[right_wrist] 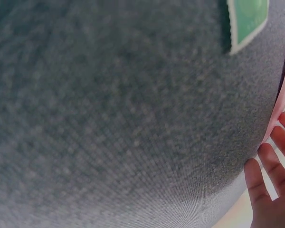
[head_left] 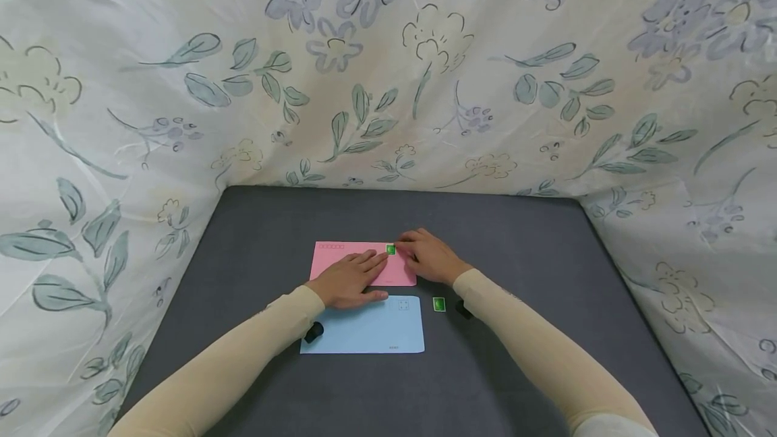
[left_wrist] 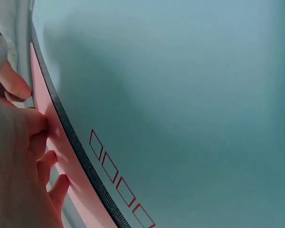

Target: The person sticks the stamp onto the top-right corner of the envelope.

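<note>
A pink envelope (head_left: 328,258) lies on the dark table, with a small green stamp (head_left: 390,249) at its upper right corner. My left hand (head_left: 351,282) rests palm down on the envelope, its fingers extended toward the stamp and its thumb over the blue envelope. From the right, my right hand (head_left: 434,256) reaches over the pink envelope's right end, fingertips right at the stamp's edge. In the right wrist view, the fingers (right_wrist: 271,166) are spread and loosely bent along the pink edge. Just below lies a blue envelope (head_left: 370,329), partly under the left wrist.
A second green stamp (head_left: 439,304) lies on the table right of the blue envelope, near the right wrist. The dark grey tabletop (head_left: 273,221) has floral curtains (head_left: 376,86) standing behind it and at both sides.
</note>
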`<state>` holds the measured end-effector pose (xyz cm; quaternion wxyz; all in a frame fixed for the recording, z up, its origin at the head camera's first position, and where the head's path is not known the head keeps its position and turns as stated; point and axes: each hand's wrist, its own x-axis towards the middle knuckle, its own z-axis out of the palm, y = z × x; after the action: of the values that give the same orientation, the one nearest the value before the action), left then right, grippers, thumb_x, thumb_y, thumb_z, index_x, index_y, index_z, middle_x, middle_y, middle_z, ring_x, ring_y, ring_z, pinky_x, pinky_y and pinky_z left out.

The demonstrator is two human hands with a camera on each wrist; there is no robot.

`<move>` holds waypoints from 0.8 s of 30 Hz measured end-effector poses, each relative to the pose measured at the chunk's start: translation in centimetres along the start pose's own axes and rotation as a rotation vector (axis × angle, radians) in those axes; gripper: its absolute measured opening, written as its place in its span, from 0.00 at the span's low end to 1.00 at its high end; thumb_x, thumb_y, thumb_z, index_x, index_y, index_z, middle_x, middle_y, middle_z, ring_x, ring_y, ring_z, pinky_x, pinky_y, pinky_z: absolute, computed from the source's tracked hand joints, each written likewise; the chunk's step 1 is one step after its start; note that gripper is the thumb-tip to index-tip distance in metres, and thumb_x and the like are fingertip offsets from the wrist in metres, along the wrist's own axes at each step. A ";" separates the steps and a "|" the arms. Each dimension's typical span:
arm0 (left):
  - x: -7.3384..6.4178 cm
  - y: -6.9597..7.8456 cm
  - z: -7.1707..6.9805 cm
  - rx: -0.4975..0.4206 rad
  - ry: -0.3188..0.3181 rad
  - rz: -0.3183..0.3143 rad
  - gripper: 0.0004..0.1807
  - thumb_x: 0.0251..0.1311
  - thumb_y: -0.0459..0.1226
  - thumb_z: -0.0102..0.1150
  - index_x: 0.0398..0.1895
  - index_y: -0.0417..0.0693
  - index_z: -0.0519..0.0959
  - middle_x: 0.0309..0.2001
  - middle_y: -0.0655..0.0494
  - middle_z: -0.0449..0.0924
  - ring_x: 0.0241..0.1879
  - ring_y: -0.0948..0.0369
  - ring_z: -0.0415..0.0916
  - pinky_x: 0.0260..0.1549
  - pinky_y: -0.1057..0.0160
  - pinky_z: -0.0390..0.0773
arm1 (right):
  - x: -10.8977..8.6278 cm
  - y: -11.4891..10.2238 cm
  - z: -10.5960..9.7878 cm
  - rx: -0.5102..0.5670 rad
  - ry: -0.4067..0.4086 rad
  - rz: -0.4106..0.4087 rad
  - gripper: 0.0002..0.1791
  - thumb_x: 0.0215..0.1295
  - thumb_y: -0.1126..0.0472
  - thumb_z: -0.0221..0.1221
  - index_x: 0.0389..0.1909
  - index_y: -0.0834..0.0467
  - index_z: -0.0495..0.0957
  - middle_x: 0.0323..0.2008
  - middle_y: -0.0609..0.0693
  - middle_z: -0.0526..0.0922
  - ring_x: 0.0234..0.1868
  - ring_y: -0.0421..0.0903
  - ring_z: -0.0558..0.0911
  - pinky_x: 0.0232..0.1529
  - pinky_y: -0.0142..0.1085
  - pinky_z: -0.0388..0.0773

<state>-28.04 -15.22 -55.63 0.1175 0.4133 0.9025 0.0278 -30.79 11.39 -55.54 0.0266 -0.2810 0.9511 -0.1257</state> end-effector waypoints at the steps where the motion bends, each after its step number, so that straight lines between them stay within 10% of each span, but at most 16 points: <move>1: 0.0 0.0 0.0 -0.002 0.000 0.002 0.50 0.77 0.70 0.39 0.89 0.49 0.52 0.88 0.55 0.47 0.87 0.52 0.42 0.83 0.46 0.48 | 0.0 0.0 0.1 -0.003 0.002 0.000 0.24 0.79 0.57 0.64 0.72 0.56 0.81 0.69 0.54 0.79 0.65 0.51 0.76 0.67 0.46 0.79; 24: -0.5 0.5 -0.4 -0.021 0.019 0.000 0.50 0.78 0.70 0.39 0.89 0.48 0.51 0.88 0.55 0.47 0.86 0.52 0.43 0.83 0.46 0.48 | -0.2 -0.1 0.1 0.015 0.020 0.014 0.24 0.78 0.58 0.63 0.72 0.57 0.81 0.69 0.54 0.79 0.65 0.51 0.76 0.67 0.47 0.79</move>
<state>-27.44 -15.25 -55.09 0.1134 0.4120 0.9032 0.0412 -30.60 11.38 -55.64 0.0200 -0.2726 0.9523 -0.1356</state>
